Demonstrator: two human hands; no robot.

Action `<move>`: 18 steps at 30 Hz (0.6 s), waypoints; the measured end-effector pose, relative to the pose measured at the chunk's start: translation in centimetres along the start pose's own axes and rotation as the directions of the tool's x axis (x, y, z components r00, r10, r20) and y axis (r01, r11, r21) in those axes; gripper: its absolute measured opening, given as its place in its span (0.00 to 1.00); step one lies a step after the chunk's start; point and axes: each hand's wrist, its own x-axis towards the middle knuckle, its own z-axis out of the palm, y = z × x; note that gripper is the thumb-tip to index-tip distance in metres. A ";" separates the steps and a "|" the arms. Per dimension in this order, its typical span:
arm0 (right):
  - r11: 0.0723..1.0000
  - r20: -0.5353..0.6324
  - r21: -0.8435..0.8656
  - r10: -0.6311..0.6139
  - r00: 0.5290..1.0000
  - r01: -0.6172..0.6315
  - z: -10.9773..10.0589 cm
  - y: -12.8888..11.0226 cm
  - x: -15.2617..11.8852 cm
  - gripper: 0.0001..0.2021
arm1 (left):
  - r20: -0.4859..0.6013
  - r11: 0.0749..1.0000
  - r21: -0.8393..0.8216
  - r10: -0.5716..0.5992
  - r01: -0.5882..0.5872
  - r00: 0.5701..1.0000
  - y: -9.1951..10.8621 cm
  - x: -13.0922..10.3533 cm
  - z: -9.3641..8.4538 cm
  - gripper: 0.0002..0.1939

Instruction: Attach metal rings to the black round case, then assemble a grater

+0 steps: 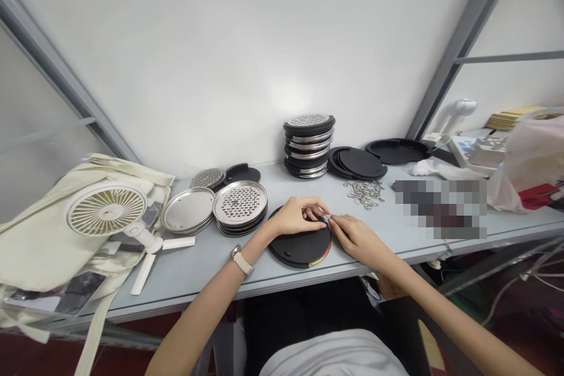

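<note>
Left hand (296, 216) over black disc (295, 248); right hand (358, 237) pinches small silvery piece (326, 218) at rim; white fan (107, 210) far left.

A plain off-white wall (247, 29) rises behind a long, pale grey table (189, 267), with a soft bright patch of light (291, 91) low on it near the middle. A slanting grey metal post flanks the wall on each side, the left post (61, 67) and the right post (460, 41), each meeting a thin crossbar (511, 59). Under the table, a dark red floor (117, 358) shows near what may be a pale stool leg (224, 343), partly lost in shadow.
</note>
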 end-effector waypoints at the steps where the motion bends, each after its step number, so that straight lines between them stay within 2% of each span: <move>1: 1.000 0.002 0.005 0.003 1.000 -0.003 0.0 0.0 0.0 0.17 | 0.000 1.000 -0.004 -0.002 0.002 1.000 0.0 0.0 0.0 0.16; 14: 0.983 0.017 0.176 0.043 0.999 -0.045 -0.7 0.4 -0.1 0.17 | 0.035 0.999 -0.049 -0.001 0.003 0.999 0.1 -0.2 -0.2 0.15; 18: 0.986 0.024 0.163 0.036 0.999 -0.039 -0.6 0.4 0.0 0.17 | 0.034 0.999 -0.040 -0.007 0.009 0.999 0.1 -0.2 0.0 0.20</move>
